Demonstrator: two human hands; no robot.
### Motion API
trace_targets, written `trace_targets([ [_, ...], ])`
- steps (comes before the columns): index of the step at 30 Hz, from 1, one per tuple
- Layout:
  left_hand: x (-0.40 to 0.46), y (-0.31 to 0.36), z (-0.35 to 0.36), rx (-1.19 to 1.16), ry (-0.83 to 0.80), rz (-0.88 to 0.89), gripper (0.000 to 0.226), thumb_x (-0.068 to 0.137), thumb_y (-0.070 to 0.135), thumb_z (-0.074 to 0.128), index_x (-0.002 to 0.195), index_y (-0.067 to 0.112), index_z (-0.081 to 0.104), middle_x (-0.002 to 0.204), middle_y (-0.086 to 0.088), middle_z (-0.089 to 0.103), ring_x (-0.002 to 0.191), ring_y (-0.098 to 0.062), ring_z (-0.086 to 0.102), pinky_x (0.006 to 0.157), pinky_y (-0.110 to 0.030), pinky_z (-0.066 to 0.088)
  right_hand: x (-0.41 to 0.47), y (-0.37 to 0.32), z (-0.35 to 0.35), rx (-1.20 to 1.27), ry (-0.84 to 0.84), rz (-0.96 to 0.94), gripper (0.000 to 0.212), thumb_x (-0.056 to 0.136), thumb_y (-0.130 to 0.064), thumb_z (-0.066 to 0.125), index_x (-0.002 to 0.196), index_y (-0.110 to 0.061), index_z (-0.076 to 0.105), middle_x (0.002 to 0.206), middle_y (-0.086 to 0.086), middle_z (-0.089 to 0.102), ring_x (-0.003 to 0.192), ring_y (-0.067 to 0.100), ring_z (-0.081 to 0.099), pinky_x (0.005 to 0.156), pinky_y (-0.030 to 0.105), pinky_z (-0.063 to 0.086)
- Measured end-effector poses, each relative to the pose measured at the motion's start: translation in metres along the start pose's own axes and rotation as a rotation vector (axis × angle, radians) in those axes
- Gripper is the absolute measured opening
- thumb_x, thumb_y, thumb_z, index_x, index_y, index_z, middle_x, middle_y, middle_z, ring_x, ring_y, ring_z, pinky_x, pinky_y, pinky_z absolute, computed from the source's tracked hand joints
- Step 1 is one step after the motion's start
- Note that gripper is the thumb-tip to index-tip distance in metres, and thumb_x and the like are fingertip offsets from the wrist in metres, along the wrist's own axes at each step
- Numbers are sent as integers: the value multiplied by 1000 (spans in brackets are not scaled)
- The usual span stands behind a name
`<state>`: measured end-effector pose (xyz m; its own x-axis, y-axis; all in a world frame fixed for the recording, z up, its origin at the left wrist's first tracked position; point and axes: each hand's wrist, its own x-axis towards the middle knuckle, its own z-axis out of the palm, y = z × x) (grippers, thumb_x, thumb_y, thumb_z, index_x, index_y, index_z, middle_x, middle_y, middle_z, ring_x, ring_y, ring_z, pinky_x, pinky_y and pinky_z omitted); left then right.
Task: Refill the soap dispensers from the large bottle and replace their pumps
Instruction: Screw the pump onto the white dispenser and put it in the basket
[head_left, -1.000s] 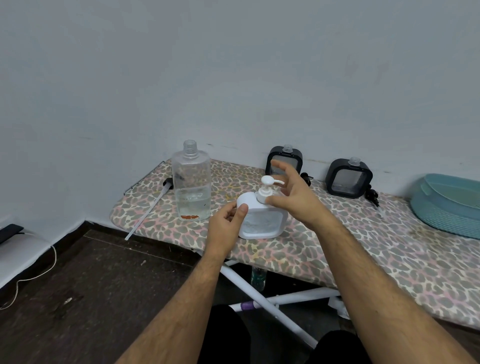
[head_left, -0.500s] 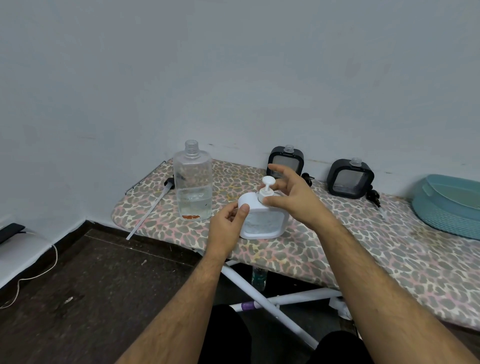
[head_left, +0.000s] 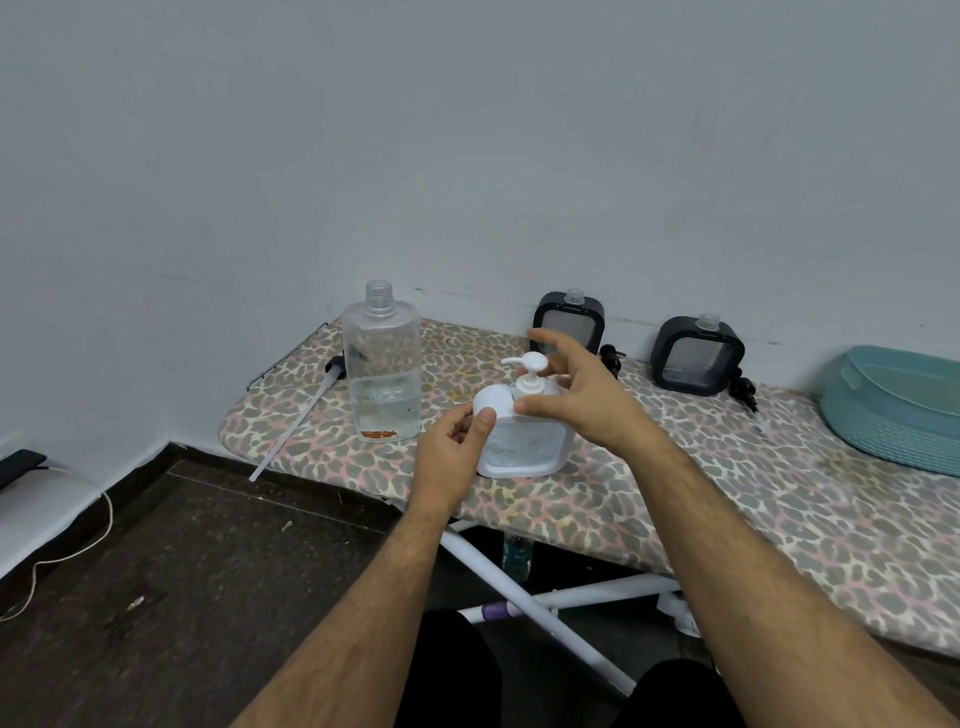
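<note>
Left hand (head_left: 457, 447) grips the left shoulder of the white dispenser (head_left: 524, 431), thumb on its front face, steadying it upright near the ironing board (head_left: 675, 499) front edge. Right hand (head_left: 576, 389) is at the white pump (head_left: 527, 371): thumb against the collar, fingers spread loosely behind the head; whether it's actually pinching the collar or just touching, can't tell from this angle. Pump spout points left.

Status, my read:
- White dispenser: liquid visible inside, pump seated in the neck, probably being screwed tight. Nearly done.
- Two black dispensers (head_left: 570, 325) (head_left: 697, 356) along the back edge by the wall: necks open, no pumps on. Fill level unclear through the tinted windows. Their black pumps (head_left: 613, 358) (head_left: 744, 389) lie on the board just beside each.
- Large bottle (head_left: 382, 364) uncapped near the left end, roughly a third full, so soap is left for pouring. Its long-tubed pump (head_left: 296, 421) lies beside it, tube overhanging the left edge.

Remaining: finish tightening the white one, then deal with both black units.
</note>
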<state>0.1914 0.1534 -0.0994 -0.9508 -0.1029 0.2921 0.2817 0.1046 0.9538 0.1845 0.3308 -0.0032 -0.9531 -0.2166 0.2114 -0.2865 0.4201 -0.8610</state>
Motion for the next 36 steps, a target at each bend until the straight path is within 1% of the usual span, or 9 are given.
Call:
trace_targets([
  [5, 1, -1, 0, 17, 0, -12, 42, 85, 58, 56, 105, 24, 70, 89, 4, 72, 78, -3, 66, 63, -13, 49, 0, 1, -1, 43, -14, 9, 71, 79, -7, 79, 140, -25, 46, 108, -3, 74, 109, 10, 65, 99, 34, 48],
  [8, 2, -3, 0, 25, 5, -15, 34, 90, 52, 58, 105, 24, 70, 88, 4, 72, 77, -3, 65, 62, -13, 48, 1, -1, 5, -78, 108, 3, 73, 71, -20, 88, 135, -27, 53, 101, -8, 71, 97, -4, 61, 82, 9, 43],
  [11, 2, -4, -1, 26, 4, -20, 30, 90, 54, 58, 101, 29, 69, 86, 5, 71, 74, -1, 65, 63, -14, 50, 0, 2, 15, -120, 185, -30, 70, 70, -26, 87, 131, -32, 54, 100, -15, 65, 93, -13, 56, 71, 0, 37],
  [13, 1, -2, 0, 11, 3, -17, 42, 83, 62, 57, 102, 27, 70, 87, 4, 72, 76, -4, 66, 64, -16, 51, -1, 4, 15, -42, 138, -16, 72, 74, -22, 85, 136, -32, 50, 108, -12, 67, 101, -12, 57, 80, 4, 40],
  [17, 1, -2, 0, -8, -1, -2, 60, 76, 71, 53, 106, 22, 71, 90, 4, 73, 80, -7, 68, 65, -17, 52, -3, 5, 1, 120, 9, 30, 71, 82, -6, 77, 143, -24, 44, 117, 1, 71, 116, 14, 63, 103, 41, 47],
  [20, 2, -3, -1, -7, -2, 2, 61, 76, 72, 53, 106, 22, 71, 90, 3, 73, 81, -8, 68, 66, -17, 52, -1, 3, -2, 16, 21, 24, 64, 81, -11, 79, 137, -27, 51, 111, -3, 73, 109, 0, 63, 97, 28, 46],
  [24, 2, -3, 0, 2, -3, -5, 56, 75, 71, 54, 102, 25, 70, 89, 2, 73, 81, -9, 69, 67, -21, 54, -1, 0, 2, -85, 83, 15, 59, 77, -18, 82, 125, -40, 54, 95, -22, 69, 89, -16, 59, 70, 2, 39],
  [31, 0, -2, 0, 18, -3, -2, 54, 74, 73, 54, 101, 28, 68, 90, 3, 73, 82, -8, 68, 67, -20, 54, -11, 3, 22, -68, 265, 39, 51, 78, -22, 83, 115, -37, 51, 103, -16, 73, 100, 4, 66, 85, 32, 52],
  [36, 1, -2, 1, 16, 2, -14, 49, 76, 68, 56, 101, 27, 68, 89, 4, 73, 79, -6, 69, 65, -18, 54, -19, -1, 41, -81, 413, 48, 42, 82, -24, 78, 106, -35, 45, 116, -7, 72, 104, 8, 64, 76, 17, 44],
])
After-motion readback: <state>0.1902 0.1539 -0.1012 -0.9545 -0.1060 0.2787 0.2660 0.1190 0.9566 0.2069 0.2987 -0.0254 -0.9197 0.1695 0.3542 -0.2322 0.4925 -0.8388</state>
